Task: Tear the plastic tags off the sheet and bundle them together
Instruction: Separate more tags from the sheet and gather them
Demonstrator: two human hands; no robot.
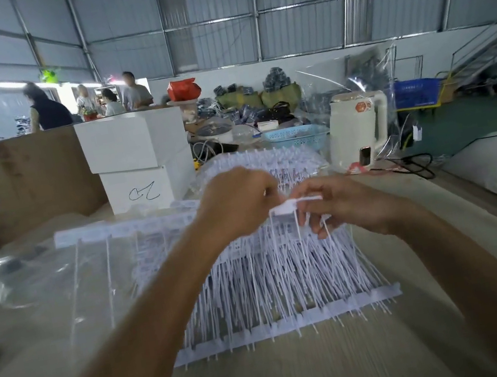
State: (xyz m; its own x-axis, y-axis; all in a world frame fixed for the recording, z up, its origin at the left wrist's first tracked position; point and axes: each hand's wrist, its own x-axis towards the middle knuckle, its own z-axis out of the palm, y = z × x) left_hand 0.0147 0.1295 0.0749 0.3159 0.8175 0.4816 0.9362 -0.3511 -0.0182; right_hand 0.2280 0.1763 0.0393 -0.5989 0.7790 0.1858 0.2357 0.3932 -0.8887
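We pinch one tag (pixel 290 206) between left hand (pixel 236 203) and right hand (pixel 349 203) (fingers curled), head lying three-to-nine, tail toward six over the sheet (pixel 277 283).

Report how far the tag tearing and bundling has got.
Done: no finished bundle is visible. In hand: the left hand and right hand pinch a small white bunch of tags. Left: the stack of tag sheets on the table looks largely untorn.

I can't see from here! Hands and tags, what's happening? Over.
Left hand and right hand both pinching a small bunch of white plastic tags. Stacked white tag sheets underneath on table. Nothing blocking.
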